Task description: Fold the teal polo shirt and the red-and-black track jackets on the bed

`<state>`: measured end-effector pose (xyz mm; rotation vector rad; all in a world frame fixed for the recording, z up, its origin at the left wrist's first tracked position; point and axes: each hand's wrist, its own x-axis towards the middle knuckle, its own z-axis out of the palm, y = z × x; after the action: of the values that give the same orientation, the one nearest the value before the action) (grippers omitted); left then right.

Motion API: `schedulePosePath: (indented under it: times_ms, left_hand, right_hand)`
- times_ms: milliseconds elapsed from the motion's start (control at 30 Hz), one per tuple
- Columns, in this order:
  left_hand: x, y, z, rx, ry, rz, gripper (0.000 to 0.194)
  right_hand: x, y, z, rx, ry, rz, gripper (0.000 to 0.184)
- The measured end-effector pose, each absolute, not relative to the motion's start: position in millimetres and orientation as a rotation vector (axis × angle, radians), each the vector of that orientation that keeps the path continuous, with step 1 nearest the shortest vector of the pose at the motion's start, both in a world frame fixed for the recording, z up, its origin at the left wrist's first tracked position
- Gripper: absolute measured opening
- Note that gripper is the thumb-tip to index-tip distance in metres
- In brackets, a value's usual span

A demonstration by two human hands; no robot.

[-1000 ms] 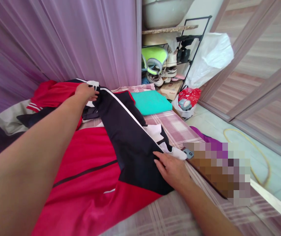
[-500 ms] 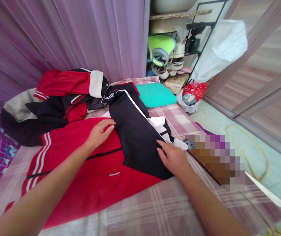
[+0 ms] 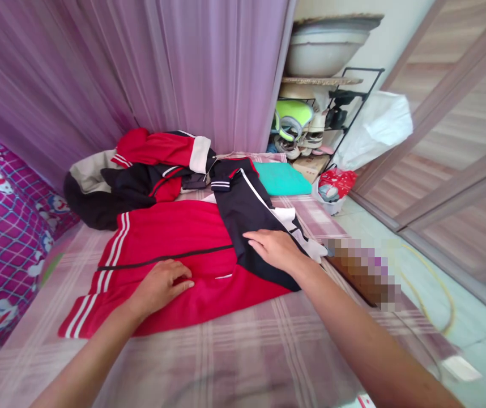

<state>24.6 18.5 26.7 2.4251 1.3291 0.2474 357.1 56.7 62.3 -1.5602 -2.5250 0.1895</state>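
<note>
A red and navy zip-up jacket (image 3: 183, 229) lies spread flat on the bed, its dark zip running across the red body and white stripes on the hem. My left hand (image 3: 164, 283) rests on the lower red part, fingers curved and thumb apart, holding nothing visible. Over the navy sleeve (image 3: 238, 209), which has a white line along it, my right hand (image 3: 275, 249) lies with fingers stretched out. My right wrist and forearm hide part of the navy cloth. White cloth (image 3: 285, 216) shows beyond the sleeve.
A heap of red, navy and grey clothes (image 3: 141, 170) sits by the purple curtain (image 3: 209, 73). A folded turquoise cloth (image 3: 283, 179) is at the far edge. A phone, mostly blurred out (image 3: 353, 272), lies at right. Behind stands a shoe rack (image 3: 345, 130).
My left hand has moved from the navy edge down onto the lower red body. My right hand has shifted further in over the navy sleeve. The view has turned slightly left and up.
</note>
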Motion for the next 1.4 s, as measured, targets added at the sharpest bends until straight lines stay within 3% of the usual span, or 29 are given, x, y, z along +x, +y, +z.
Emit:
schedulePosePath:
  times_ms: [133,233,367,667,967,1233,1400]
  left_hand:
    - [28.0,8.9,23.6,2.414,1.389,0.319,0.029]
    - [29.9,-0.3,18.4,2.418,1.464,0.4,0.032]
    - [31.3,-11.7,9.4,2.413,1.621,0.468,0.032]
    - [35.1,-17.5,15.8,2.141,1.931,0.379,0.033]
    - [46.3,-11.0,30.6,2.1,2.131,0.008,0.039]
    - [35.6,-16.9,15.4,2.505,1.804,0.488,0.043]
    - [30.5,-22.0,-10.7,2.668,1.581,0.374,0.049]
  right_hand:
    - [319.5,83.5,74.4,-1.396,-2.932,0.3,0.038]
    - [310.5,96.5,76.7,-1.502,-3.056,0.212,0.024]
    - [317.8,94.0,61.7,-1.711,-2.732,0.044,0.028]
    - [332.7,60.2,8.4,-1.752,-2.17,0.179,0.047]
    - [360.2,18.1,-9.8,-1.585,-2.331,0.062,0.043]
    - [370.0,8.2,-1.8,-1.634,-2.371,0.09,0.047]
    - [382.2,-1.9,-7.8,-1.779,-2.392,0.043,0.05]
